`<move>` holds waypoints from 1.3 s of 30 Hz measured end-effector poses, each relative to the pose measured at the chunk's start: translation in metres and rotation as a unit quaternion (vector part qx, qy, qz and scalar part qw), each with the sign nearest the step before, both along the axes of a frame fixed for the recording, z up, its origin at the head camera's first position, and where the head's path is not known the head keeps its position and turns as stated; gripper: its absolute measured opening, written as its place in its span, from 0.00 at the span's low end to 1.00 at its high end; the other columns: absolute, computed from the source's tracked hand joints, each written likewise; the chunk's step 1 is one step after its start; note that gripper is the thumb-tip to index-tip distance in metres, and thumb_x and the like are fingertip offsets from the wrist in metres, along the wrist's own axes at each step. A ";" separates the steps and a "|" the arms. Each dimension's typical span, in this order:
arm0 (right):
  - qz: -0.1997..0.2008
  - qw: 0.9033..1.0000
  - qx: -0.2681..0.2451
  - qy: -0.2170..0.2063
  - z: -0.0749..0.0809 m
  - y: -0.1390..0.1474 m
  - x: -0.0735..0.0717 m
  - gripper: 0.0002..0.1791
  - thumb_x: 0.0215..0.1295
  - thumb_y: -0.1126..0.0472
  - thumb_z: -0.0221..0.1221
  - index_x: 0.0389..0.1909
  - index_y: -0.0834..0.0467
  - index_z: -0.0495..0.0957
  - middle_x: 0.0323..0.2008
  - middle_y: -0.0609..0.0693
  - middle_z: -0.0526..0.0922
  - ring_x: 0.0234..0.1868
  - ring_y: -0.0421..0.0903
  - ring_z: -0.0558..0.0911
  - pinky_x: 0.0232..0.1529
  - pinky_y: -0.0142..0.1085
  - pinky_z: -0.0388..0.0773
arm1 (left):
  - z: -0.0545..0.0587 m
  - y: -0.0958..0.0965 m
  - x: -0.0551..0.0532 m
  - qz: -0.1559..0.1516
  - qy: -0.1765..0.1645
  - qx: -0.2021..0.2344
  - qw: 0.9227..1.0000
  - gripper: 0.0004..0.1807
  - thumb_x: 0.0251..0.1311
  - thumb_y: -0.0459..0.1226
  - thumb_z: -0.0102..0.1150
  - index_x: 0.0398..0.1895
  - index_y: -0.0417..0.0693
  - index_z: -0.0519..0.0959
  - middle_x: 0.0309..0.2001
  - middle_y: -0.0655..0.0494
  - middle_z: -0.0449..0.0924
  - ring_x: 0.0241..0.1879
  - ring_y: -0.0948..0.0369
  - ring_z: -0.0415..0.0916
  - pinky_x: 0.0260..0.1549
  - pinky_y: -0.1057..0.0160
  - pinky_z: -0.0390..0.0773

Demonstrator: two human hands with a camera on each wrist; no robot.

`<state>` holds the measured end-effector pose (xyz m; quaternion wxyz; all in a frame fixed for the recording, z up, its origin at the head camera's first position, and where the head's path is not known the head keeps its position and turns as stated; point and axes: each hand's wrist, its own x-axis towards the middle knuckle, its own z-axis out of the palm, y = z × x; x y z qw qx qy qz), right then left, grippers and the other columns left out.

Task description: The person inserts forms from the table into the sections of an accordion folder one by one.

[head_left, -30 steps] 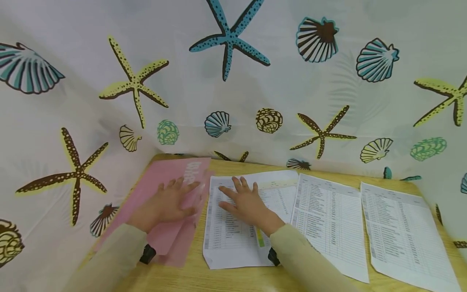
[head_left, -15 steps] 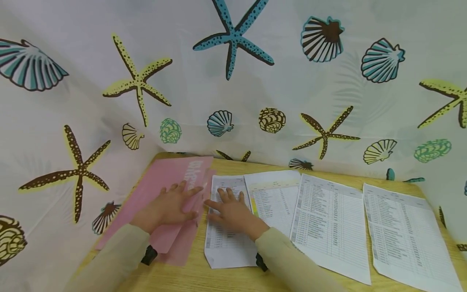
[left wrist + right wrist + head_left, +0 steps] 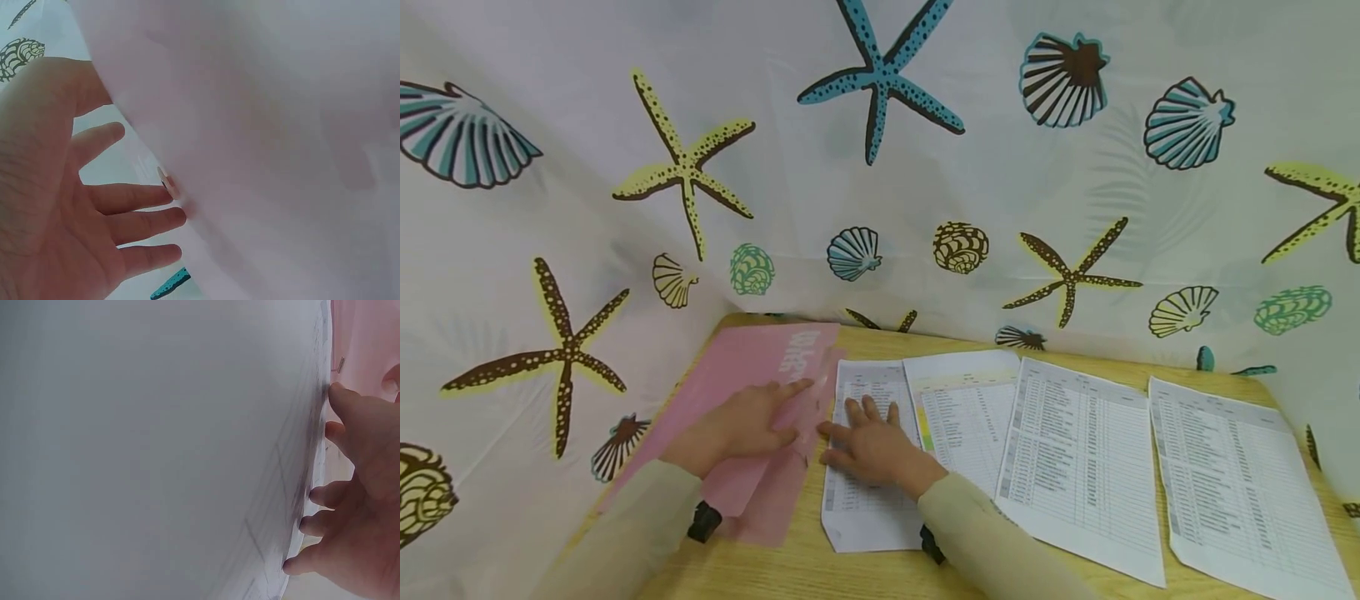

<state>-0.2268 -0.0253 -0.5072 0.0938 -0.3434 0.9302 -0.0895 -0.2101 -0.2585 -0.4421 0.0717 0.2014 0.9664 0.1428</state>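
My left hand rests on overlapping pink sheets with white lettering at the left of the table. In the left wrist view its fingers reach out straight along the edge of the pink sheet. The right hand lies spread over a printed list, its thumb and forefinger pointing at the paper's left edge. From the right wrist, the fingertips touch the white paper, which fills most of that view. Neither hand grips anything.
To the right lie a printed sheet with yellow and green marking and two more printed lists, one nearer and one at the far right. A white cloth with starfish and shells hangs behind the wooden table.
My right hand has slid left and slightly nearer across the papers, so more of the yellow-marked sheet shows. The left hand has stayed on the pink sheets, with small finger movements.
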 end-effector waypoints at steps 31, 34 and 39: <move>-0.004 1.000 -0.002 -0.013 0.001 0.002 -0.001 0.32 0.80 0.32 0.44 0.81 0.32 0.62 0.84 0.57 0.53 0.85 0.63 0.51 0.78 0.70 0.52 | 0.022 -0.024 -0.006 0.028 0.042 0.119 0.992 0.31 0.70 0.31 0.50 0.77 0.50 0.70 0.58 0.42 0.78 0.43 0.53 0.75 0.42 0.53 0.74; -0.003 1.000 -0.007 -0.018 0.002 0.003 0.000 0.31 0.81 0.33 0.44 0.81 0.32 0.62 0.85 0.58 0.53 0.85 0.63 0.50 0.78 0.70 0.50 | 0.025 -0.029 -0.007 0.039 0.030 0.159 0.986 0.31 0.69 0.31 0.51 0.76 0.51 0.71 0.64 0.39 0.74 0.37 0.57 0.78 0.37 0.57 0.76; -0.001 1.000 -0.009 -0.023 0.004 0.003 0.001 0.31 0.81 0.34 0.44 0.81 0.33 0.62 0.85 0.58 0.52 0.85 0.63 0.50 0.78 0.70 0.50 | 0.031 -0.038 -0.006 0.066 0.013 0.200 0.977 0.30 0.71 0.33 0.54 0.76 0.52 0.70 0.74 0.40 0.67 0.38 0.56 0.82 0.39 0.57 0.77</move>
